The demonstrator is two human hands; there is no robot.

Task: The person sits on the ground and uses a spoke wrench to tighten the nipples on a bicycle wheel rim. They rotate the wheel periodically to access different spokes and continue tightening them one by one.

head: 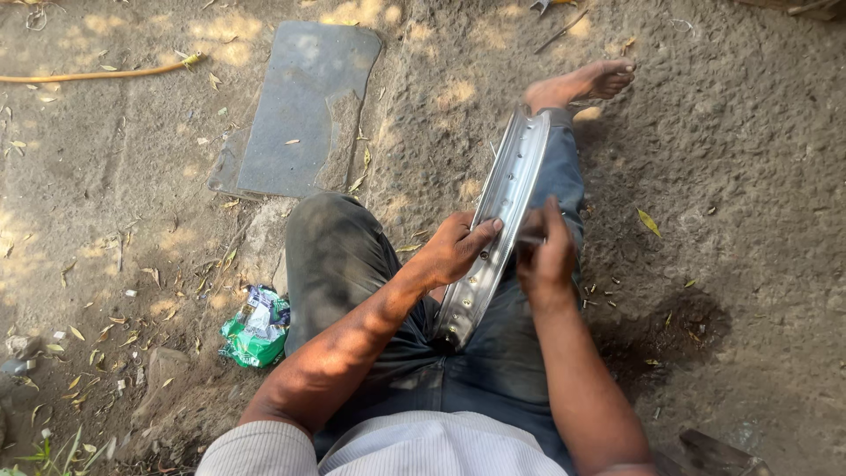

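Two bare hands work on a shiny metal wheel rim point(502, 220) that stands on edge across the lap of a person seated on dusty ground. At far left a yellowish hose point(97, 75) runs along the dirt among scattered dry leaves. Next to the right, a flat grey slab point(300, 110) with a broken corner lies on the ground, well apart from the person. Below it, a crumpled green and white wrapper point(256, 328) rests just beside the person's bent left knee, clad in dark, dusty trousers point(339, 256). The left hand point(456, 247) clasps the edge of the rim from the left side, thumb laid along the metal and fingers curled behind it. The rim leans up and away from the lap, its lower end tucked between the thighs and its upper end near a bare foot point(583, 84) stretched out on the dirt. The right hand point(545, 256) sits just beside the rim on its right, fingers pinched on a small thin metal part point(529, 238) that meets the rim's inner face; what the part is cannot be told. Pale striped sleeves show at the bottom of the frame. To the right the soil is rough and dark, with one yellow leaf point(649, 222) lying on it.
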